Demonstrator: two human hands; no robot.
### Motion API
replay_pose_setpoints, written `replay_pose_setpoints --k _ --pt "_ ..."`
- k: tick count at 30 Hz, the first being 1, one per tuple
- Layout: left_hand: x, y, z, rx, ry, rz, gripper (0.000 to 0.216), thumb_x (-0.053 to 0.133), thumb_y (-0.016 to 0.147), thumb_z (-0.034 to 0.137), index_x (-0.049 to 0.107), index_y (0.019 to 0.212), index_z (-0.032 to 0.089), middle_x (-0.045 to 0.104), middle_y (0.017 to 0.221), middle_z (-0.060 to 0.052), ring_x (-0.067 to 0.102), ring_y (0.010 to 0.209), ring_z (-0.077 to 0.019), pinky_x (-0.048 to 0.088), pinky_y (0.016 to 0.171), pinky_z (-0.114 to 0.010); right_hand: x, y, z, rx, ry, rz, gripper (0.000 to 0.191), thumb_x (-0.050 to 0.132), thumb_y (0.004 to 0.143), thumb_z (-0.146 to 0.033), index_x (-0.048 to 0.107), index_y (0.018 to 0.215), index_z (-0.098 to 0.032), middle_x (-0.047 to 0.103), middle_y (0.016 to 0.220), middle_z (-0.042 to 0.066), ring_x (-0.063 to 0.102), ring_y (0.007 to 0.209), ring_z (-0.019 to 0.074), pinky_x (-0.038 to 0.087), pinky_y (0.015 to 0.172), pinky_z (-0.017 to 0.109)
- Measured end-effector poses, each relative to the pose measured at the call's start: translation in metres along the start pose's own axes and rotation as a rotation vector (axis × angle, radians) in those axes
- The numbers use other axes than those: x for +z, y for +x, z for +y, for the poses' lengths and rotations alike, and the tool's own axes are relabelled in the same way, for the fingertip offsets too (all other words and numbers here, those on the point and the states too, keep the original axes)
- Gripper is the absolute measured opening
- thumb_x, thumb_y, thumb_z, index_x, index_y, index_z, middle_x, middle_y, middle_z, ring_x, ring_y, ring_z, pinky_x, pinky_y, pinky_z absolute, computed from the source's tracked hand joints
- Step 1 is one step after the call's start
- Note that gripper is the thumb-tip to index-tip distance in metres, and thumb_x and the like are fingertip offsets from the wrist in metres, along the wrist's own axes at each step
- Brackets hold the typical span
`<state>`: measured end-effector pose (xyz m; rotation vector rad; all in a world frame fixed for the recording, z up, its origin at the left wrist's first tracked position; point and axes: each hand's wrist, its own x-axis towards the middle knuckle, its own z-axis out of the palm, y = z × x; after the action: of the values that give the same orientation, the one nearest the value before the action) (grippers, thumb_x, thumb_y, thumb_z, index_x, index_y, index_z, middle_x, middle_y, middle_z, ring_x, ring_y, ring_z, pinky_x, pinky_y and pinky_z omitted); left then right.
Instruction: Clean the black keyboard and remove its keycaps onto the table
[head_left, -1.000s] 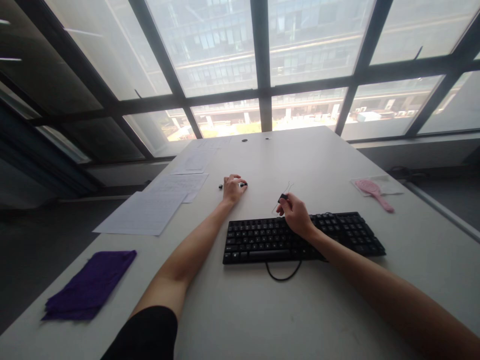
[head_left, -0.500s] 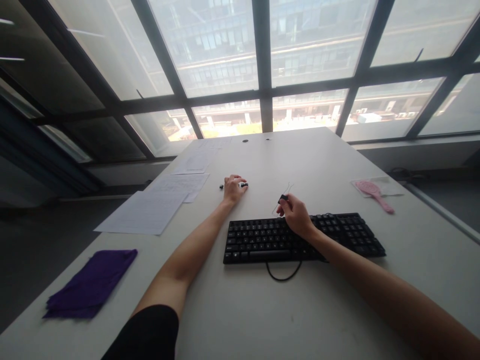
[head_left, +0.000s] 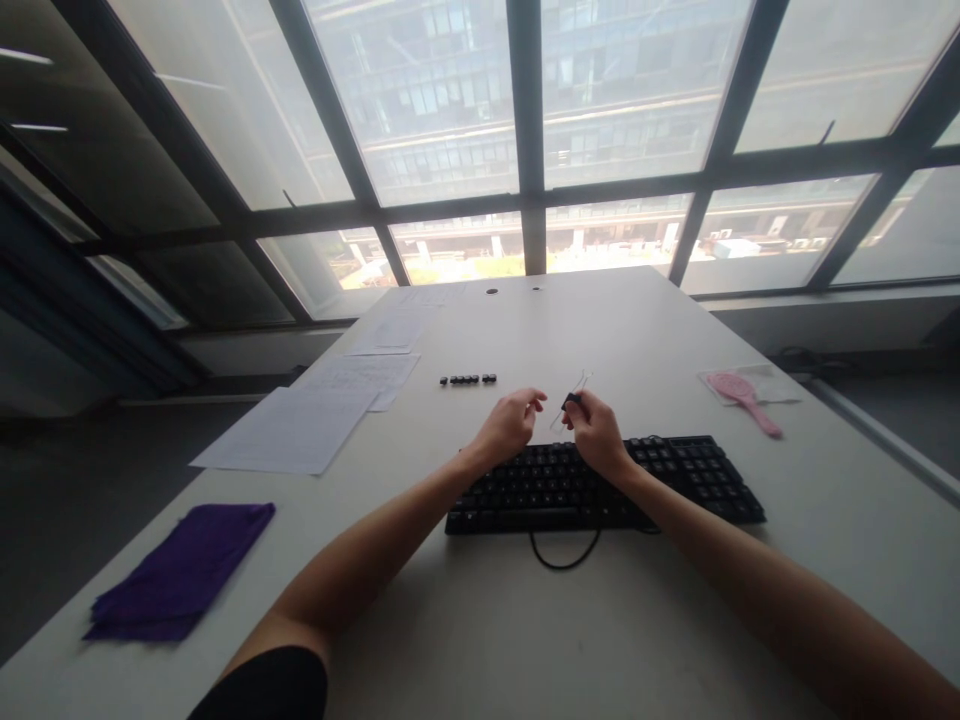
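And here's the right hand, fingers pinched firmly around the black handle of a wire keycap puller, its thin wires poking out at both ends, just above the back edge of the black keyboard. The left hand hangs just beside it, fingers loosely curled, tips towards the tool; whether they pinch anything, I can't tell.

The score so far: a neat row of small black keycaps lies on the white table behind the keyboard, one alone at the left, then a longer run, then a short cluster. Those look off and lined up, by my judgement. The keyboard's main block and number pad look largely capped, so only a small share seems out; hands hide part of the back row, so how many there remain is anyone's guess.

Now the room! Plenty of bare white top stretches beyond that row to the window, and more lies in front of the keyboard, past the looping cable. Tighter on the left: paper sheets end near the first keycap, with the purple cloth nearer us by the table's left edge. Right side, the pink hairbrush sits well apart from both hands.
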<state>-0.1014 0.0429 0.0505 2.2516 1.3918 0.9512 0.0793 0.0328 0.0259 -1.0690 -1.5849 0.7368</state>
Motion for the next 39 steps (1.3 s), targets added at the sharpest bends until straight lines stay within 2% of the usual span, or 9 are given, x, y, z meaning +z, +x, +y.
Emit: replay_pose_setpoints --k 3,7,16,22,26,29,32,35,39 --pt "0.02 -0.016 0.015 0.035 -0.043 0.001 0.034 0.041 0.086 0.004 0.066 0.103 0.019 0.071 0.092 -0.004 0.065 0.086 -0.0176 0.051 0.082 -0.031 -0.002 0.001 0.0 -0.027 -0.056 -0.079 0.021 0.047 0.092 -0.031 0.052 0.074 -0.022 0.059 0.064 0.0 0.053 0.059 0.0156 0.038 0.058 0.027" --pt "0.032 -0.025 0.013 0.051 -0.077 0.027 0.032 0.04 0.083 0.001 0.064 0.092 0.019 0.07 0.089 -0.003 0.064 0.085 -0.0178 0.051 0.081 -0.031 -0.003 0.0 0.002 -0.058 -0.132 -0.143 0.022 0.046 0.092 -0.03 0.05 0.072 -0.022 0.057 0.062 -0.001 0.048 0.057 0.0148 0.033 0.056 0.026" --pt "0.035 -0.024 0.006 0.055 -0.104 0.012 0.026 0.041 0.082 0.002 0.061 0.083 0.018 0.068 0.084 -0.003 0.062 0.079 -0.0165 0.047 0.075 -0.028 -0.005 -0.003 0.004 -0.103 -0.114 -0.26 0.022 0.047 0.093 -0.027 0.054 0.073 -0.021 0.061 0.067 -0.001 0.051 0.062 0.0147 0.035 0.059 0.025" --pt "0.032 -0.026 0.009 0.039 -0.034 -0.038 0.019 0.046 0.08 0.005 0.062 0.08 0.016 0.067 0.08 -0.004 0.058 0.073 -0.0168 0.044 0.07 -0.028 -0.006 -0.012 0.008 -0.311 -0.238 -0.31 0.017 0.048 0.093 -0.018 0.053 0.078 -0.021 0.06 0.078 0.003 0.05 0.069 0.0162 0.037 0.064 0.027" --pt "0.029 -0.029 0.012 0.094 -0.028 -0.097 0.014 0.052 0.073 0.005 0.06 0.077 0.016 0.063 0.078 -0.003 0.057 0.074 -0.0168 0.044 0.071 -0.027 -0.009 -0.016 0.007 -0.417 -0.317 -0.339 0.016 0.046 0.094 -0.017 0.054 0.081 -0.021 0.059 0.08 0.004 0.051 0.072 0.0174 0.038 0.067 0.028" --pt "0.027 -0.03 0.013 0.136 -0.029 -0.118 0.009 0.057 0.074 0.009 0.06 0.077 0.017 0.06 0.078 -0.002 0.055 0.074 -0.0162 0.044 0.069 -0.027 -0.01 -0.016 0.006 -0.339 -0.268 -0.294 0.018 0.046 0.095 -0.019 0.052 0.078 -0.021 0.059 0.078 0.003 0.051 0.07 0.0165 0.038 0.066 0.027" --pt "0.027 -0.029 0.012 0.12 -0.057 -0.125 0.001 0.063 0.079 0.017 0.062 0.079 0.017 0.059 0.078 -0.001 0.055 0.073 -0.0153 0.044 0.069 -0.026 -0.01 -0.015 0.005 -0.246 -0.174 -0.262 0.019 0.047 0.096 -0.021 0.053 0.077 -0.021 0.061 0.077 0.002 0.053 0.071 0.016 0.039 0.067 0.027" --pt "0.028 -0.028 0.009 0.08 -0.104 -0.141 0.004 0.066 0.082 0.021 0.065 0.081 0.016 0.059 0.079 -0.001 0.056 0.072 -0.0142 0.044 0.068 -0.026 -0.011 -0.015 0.005 -0.209 -0.133 -0.249 0.02 0.047 0.095 -0.022 0.055 0.076 -0.021 0.062 0.076 0.001 0.054 0.071 0.0159 0.04 0.068 0.027" --pt "0.029 -0.027 0.007 0.062 -0.111 -0.137 0.004 0.067 0.082 0.018 0.068 0.079 0.016 0.06 0.077 -0.001 0.057 0.071 -0.0138 0.044 0.067 -0.025 -0.011 -0.013 0.005 -0.19 -0.117 -0.233 0.022 0.049 0.093 -0.024 0.054 0.072 -0.02 0.06 0.071 0.0 0.052 0.067 0.015 0.038 0.064 0.027"
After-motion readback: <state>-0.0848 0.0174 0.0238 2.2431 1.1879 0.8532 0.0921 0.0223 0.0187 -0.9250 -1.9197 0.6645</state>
